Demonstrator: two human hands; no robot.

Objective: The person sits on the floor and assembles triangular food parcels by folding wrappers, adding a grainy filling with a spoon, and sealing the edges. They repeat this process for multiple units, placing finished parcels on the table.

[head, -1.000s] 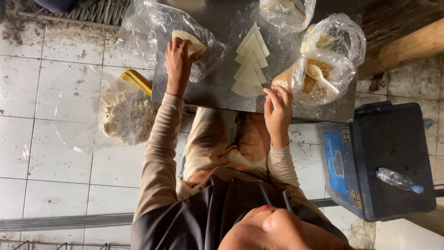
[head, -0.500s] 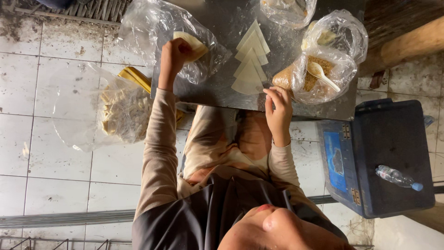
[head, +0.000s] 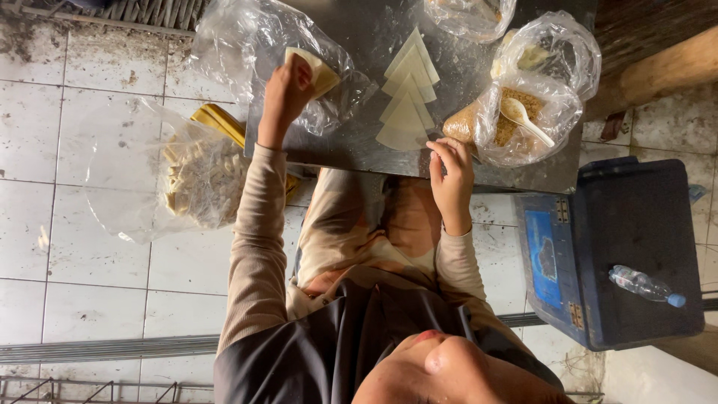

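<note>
Gripping the pale wedge (head: 314, 69) as before, left hand (head: 283, 93) holds; right hand (head: 452, 176) fingers stay loosely open.

A pale, flat stack of wrappers (head: 318, 69) is being gripped inside a crumpled clear plastic bag (head: 247, 37), at the metal table's ten o'clock. At about twelve o'clock, cream triangular wrappers (head: 407, 93) are being kept in an overlapping row, points all aimed one way, lying flat; the nearest triangle is being touched at its corner.
</note>
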